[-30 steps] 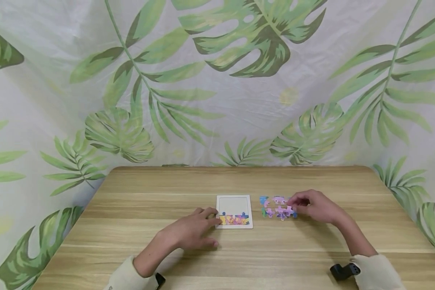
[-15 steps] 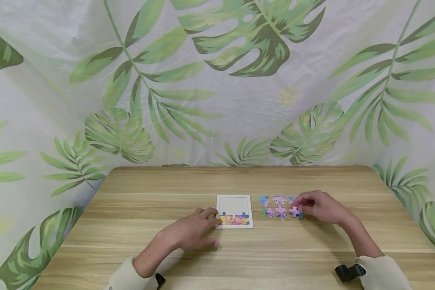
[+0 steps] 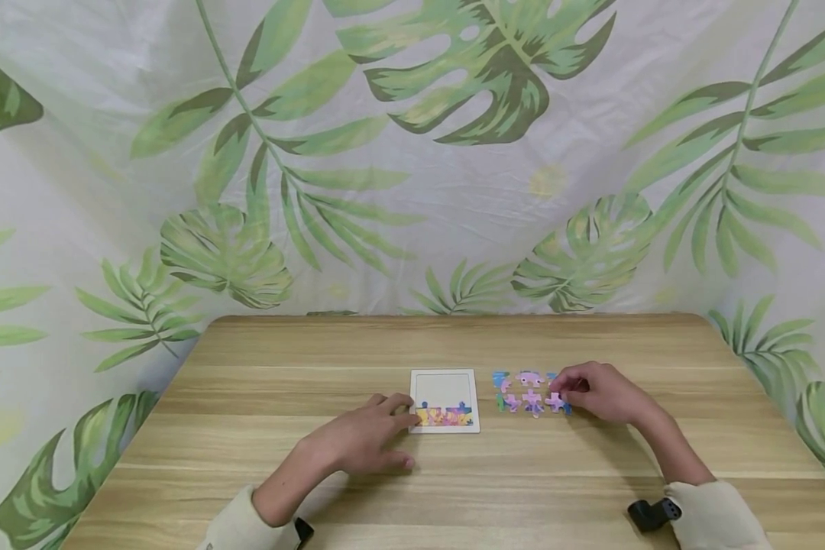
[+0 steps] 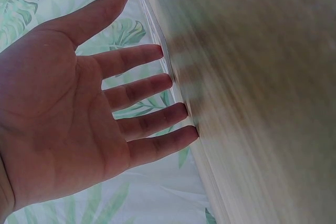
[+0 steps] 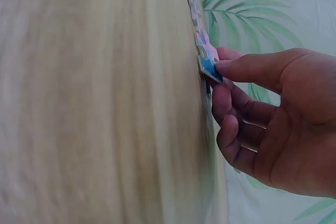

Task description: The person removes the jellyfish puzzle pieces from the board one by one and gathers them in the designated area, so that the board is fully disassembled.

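A white-framed puzzle tray [image 3: 447, 383] lies mid-table, its bottom row filled with joined yellow, pink and blue pieces [image 3: 444, 416]. My left hand [image 3: 367, 434] reaches to the tray's left side, index and middle fingertips at the frame; its fingers look straight and spread in the left wrist view. Right of the tray, my right hand [image 3: 601, 391] pinches a pink and blue puzzle piece [image 5: 210, 67] between thumb and fingers, tilted close over the wood. Beside it lie loose pieces: a pink one with eyes [image 3: 529, 378], a pink and purple one [image 3: 532, 402] and several others.
The wood-grain table [image 3: 316, 344] ends at a back edge before a leaf-print cloth [image 3: 412, 191]. Black wrist cameras sit at both cuffs; the right camera [image 3: 653, 515] stands over the table's right part.
My right hand has slid right with its puzzle piece, away from the middle loose pieces, then shifted slightly back left. The left hand and the tray have stayed put.
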Motion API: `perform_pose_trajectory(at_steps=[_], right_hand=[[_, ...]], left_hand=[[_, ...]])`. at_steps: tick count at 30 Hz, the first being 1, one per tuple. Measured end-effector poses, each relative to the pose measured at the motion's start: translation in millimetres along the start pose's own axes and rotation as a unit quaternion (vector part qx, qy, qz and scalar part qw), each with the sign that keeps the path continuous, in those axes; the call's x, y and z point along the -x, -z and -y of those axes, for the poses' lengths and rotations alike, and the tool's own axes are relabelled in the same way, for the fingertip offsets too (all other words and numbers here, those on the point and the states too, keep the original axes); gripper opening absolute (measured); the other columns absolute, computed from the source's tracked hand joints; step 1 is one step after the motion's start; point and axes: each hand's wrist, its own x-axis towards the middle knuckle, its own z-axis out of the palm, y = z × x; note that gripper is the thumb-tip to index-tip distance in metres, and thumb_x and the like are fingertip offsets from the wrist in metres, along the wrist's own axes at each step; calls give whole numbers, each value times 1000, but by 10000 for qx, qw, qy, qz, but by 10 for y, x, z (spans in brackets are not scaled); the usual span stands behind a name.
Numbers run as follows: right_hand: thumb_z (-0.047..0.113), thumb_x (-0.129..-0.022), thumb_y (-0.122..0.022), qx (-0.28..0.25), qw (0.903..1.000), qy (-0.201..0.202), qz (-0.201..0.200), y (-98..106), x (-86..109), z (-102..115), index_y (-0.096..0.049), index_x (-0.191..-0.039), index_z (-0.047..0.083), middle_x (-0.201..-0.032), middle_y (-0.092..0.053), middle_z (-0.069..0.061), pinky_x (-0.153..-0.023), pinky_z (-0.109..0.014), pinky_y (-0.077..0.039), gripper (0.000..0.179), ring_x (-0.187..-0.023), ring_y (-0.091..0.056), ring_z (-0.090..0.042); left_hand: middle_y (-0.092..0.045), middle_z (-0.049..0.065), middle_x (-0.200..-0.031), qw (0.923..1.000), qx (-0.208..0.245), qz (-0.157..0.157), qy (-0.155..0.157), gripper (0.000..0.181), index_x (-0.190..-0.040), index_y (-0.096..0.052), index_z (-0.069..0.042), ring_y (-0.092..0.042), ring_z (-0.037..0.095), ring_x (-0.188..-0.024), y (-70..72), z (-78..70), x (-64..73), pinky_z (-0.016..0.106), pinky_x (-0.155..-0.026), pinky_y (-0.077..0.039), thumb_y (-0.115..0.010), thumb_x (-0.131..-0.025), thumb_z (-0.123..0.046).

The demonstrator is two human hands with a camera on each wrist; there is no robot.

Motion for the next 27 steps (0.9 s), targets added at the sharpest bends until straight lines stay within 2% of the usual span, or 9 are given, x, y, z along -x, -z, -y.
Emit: perform_pose_trajectory(at_steps=[11,27], right_hand=[[4,-94,-78,147,9999,-43,22,-10,8,23,-79,-106,10,-101,-78,0,-73,-25,-53,13,-83,-61,-8],[-2,-93,-76,281,9996,-82,-22,-14,-11,64,-79,-106,10,-97,-76,0,-72,-25,-52,18,-83,-62,-11]], left_hand=[[-47,10,-165,9999,-56,-60,-81,63,-153,-60,-15,-48,37,-148,-4,12,4,54,-111,-54,-74,-101,-47],[-46,11,-166,9999,-119,-21,-43,63,-154,-59,-15,-48,37,-148,1,9,-3,53,-111,-54,-73,-101,-47]])
